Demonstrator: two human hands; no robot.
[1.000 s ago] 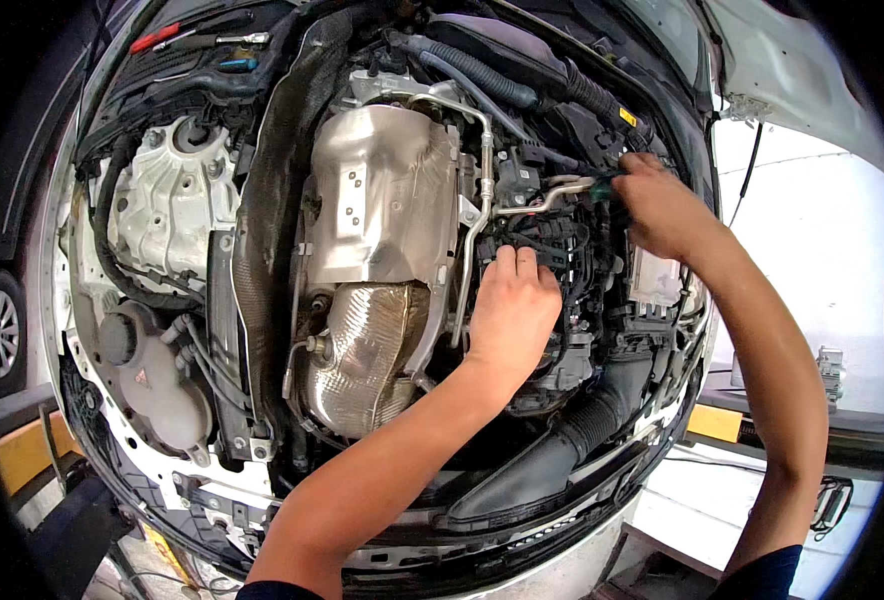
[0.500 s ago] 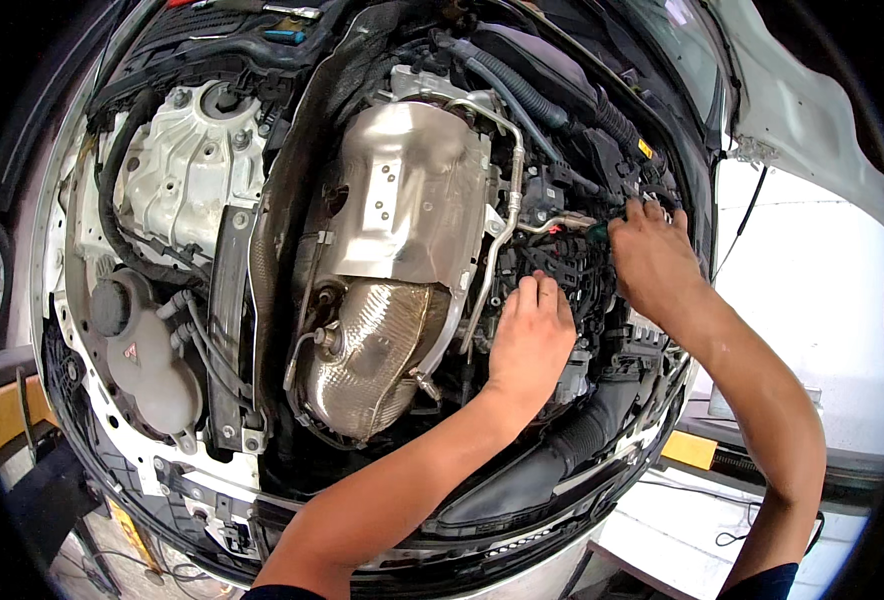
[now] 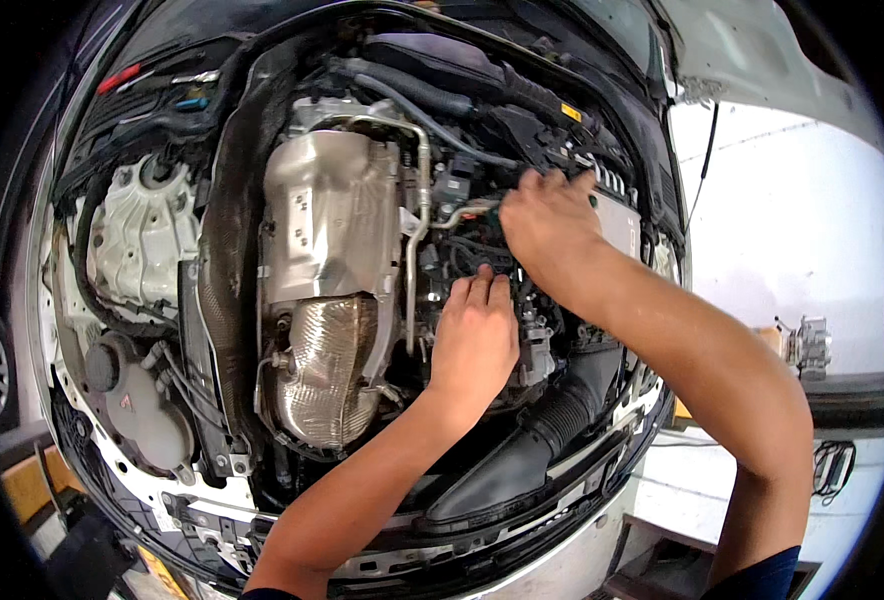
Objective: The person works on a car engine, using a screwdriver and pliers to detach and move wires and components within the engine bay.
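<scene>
My left hand [image 3: 475,340] lies over the black wiring and hoses [image 3: 462,255] in the middle of the engine. Its fingers are stretched out side by side, their tips touching the black parts, with no held object visible. Farther up and to the right, my right hand [image 3: 552,220] is bent over the engine's right side, its fingers curled down. What lies under those fingers is hidden. Close to its left side ends a thin metal pipe [image 3: 472,210]. A silver box [image 3: 619,225] with a row of pale ribs sits just right of this hand.
Left of my hands stands a shiny metal heat shield [image 3: 332,210] above a ribbed metal exhaust part [image 3: 327,370]. A black intake duct [image 3: 502,470] runs along the front. At the left sits a pale coolant tank [image 3: 142,410]. Hand tools [image 3: 192,102] lie at the far left.
The view has turned, so the engine bay appears farther left and the silver box shows more. Both hands remain at about the same engine parts, the right one still bent over.
</scene>
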